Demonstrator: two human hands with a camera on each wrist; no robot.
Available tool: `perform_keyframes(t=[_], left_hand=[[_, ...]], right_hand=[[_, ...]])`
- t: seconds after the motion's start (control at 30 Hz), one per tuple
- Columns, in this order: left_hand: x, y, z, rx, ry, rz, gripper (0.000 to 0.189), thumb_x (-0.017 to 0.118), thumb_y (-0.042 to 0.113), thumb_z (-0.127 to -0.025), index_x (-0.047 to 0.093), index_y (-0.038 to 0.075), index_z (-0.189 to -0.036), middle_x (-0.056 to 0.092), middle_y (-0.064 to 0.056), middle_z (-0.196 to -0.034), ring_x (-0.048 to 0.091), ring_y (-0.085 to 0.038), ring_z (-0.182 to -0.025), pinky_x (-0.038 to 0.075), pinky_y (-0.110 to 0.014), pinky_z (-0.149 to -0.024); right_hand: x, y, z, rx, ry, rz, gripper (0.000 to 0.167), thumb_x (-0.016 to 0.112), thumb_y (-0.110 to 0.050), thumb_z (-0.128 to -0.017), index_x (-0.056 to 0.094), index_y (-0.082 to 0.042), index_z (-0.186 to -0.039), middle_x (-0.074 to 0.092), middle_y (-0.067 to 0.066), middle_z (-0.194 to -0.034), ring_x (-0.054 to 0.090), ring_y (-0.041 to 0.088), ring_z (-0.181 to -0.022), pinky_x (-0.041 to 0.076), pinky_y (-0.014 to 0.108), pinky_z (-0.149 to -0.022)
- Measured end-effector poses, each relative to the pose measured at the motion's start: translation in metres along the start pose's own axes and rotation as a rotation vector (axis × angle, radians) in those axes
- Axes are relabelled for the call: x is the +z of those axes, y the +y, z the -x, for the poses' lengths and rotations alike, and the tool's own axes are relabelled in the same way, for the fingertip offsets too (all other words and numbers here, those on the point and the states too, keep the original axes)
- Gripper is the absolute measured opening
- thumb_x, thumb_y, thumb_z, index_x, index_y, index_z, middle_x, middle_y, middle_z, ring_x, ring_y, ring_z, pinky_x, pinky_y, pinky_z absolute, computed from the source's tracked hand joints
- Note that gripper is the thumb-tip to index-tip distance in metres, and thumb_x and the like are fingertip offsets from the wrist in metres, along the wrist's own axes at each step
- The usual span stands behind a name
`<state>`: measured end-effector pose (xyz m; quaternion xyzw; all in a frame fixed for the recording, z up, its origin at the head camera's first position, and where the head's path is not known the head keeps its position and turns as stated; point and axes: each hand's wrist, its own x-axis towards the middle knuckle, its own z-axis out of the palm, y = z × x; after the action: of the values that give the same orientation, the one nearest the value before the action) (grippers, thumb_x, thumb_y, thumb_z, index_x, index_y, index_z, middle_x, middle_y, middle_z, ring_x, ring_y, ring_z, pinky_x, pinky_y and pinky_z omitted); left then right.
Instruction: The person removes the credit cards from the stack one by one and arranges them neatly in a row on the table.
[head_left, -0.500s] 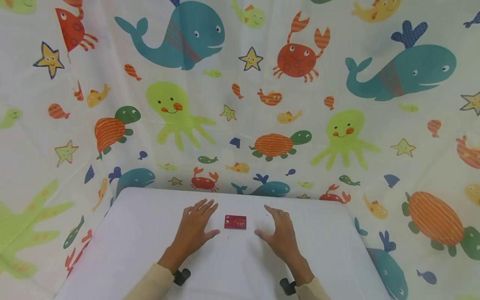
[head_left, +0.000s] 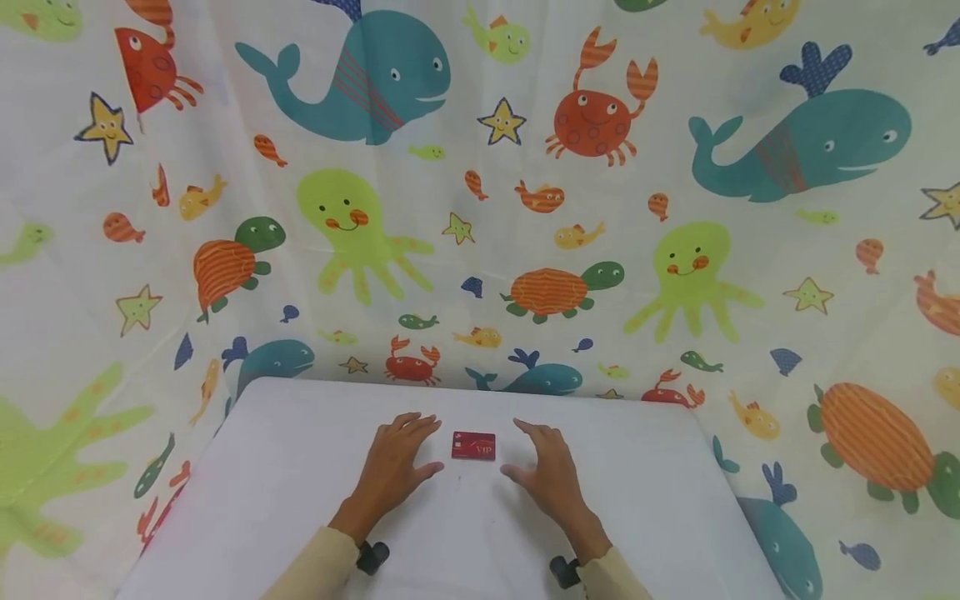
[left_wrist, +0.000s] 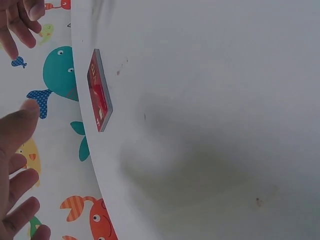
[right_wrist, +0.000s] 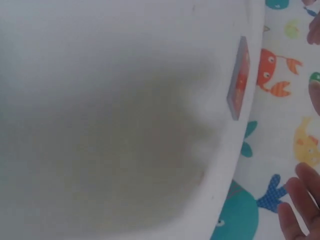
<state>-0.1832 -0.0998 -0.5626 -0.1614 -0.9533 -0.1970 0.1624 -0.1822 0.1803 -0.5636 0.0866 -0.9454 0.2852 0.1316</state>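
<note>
Red card (head_left: 473,446): lying flat on the counter near its far edge, between the two hands, touching neither.
Curtain (head_left: 480,250): white, hanging behind the counter and to both sides, printed with teal whales, red crabs, orange-shelled turtles, lime octopuses, starfish and small fish.
Counter (head_left: 637,483): white, with rounded far corners; soft shadows fall across it in both wrist views.
Sleeves (head_left: 318,567): pale beige, one on each forearm, entering from the bottom.
Left hand (head_left: 392,462): grip released, fingers spread and slightly bent, thumb apart, near the card's left end.
Right hand (head_left: 551,468): grip released too, fingers loosely bent, thumb apart, near the card's right end.
Wrist devices (head_left: 372,557): small and black, one at the inner side of each wrist.
Lettering (head_left: 483,450): "VIP" on the card's face.
Specks (left_wrist: 258,202): tiny, reddish, on the counter.
</note>
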Motion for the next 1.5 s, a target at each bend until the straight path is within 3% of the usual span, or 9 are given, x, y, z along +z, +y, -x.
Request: perform_keyframes(t=[0.7, 1.17, 1.37, 1.5], left_hand=[[0.031, 0.0, -0.011, -0.021, -0.029, 0.089, 0.064, 0.098, 0.035, -0.076, 0.075, 0.019, -0.134, 0.079, 0.0, -0.126, 0.067, -0.025, -0.122, 0.058, -0.051, -0.102], [0.047, 0.003, -0.017, -0.093, -0.093, 0.145, 0.06, 0.096, 0.029, -0.079, 0.074, 0.015, -0.133, 0.078, -0.003, -0.127, 0.065, -0.026, -0.12, 0.056, -0.051, -0.105], [0.055, 0.001, -0.018, -0.105, -0.108, 0.163, 0.059, 0.095, 0.028, -0.08, 0.074, 0.016, -0.134, 0.077, -0.002, -0.128, 0.065, -0.024, -0.119, 0.057, -0.05, -0.104], [0.06, 0.0, -0.02, -0.105, -0.103, 0.182, 0.058, 0.094, 0.027, -0.082, 0.073, 0.016, -0.135, 0.077, -0.002, -0.128, 0.065, -0.024, -0.12, 0.056, -0.049, -0.105]], right_hand=[[0.032, 0.01, -0.011, 0.033, -0.112, -0.044, 0.06, 0.091, -0.028, -0.086, 0.067, -0.022, -0.142, 0.069, 0.001, -0.142, 0.06, 0.027, -0.135, 0.049, 0.055, -0.117], [0.049, 0.017, -0.02, 0.057, -0.163, -0.036, 0.053, 0.091, -0.026, -0.086, 0.071, -0.023, -0.135, 0.071, 0.0, -0.138, 0.062, 0.027, -0.134, 0.048, 0.056, -0.117], [0.053, 0.018, -0.023, 0.051, -0.186, -0.039, 0.049, 0.088, -0.026, -0.089, 0.071, -0.024, -0.135, 0.072, -0.001, -0.139, 0.061, 0.027, -0.137, 0.04, 0.059, -0.124], [0.057, 0.02, -0.025, 0.043, -0.199, -0.02, 0.05, 0.088, -0.028, -0.089, 0.071, -0.024, -0.135, 0.072, -0.001, -0.138, 0.062, 0.026, -0.134, 0.043, 0.056, -0.122]])
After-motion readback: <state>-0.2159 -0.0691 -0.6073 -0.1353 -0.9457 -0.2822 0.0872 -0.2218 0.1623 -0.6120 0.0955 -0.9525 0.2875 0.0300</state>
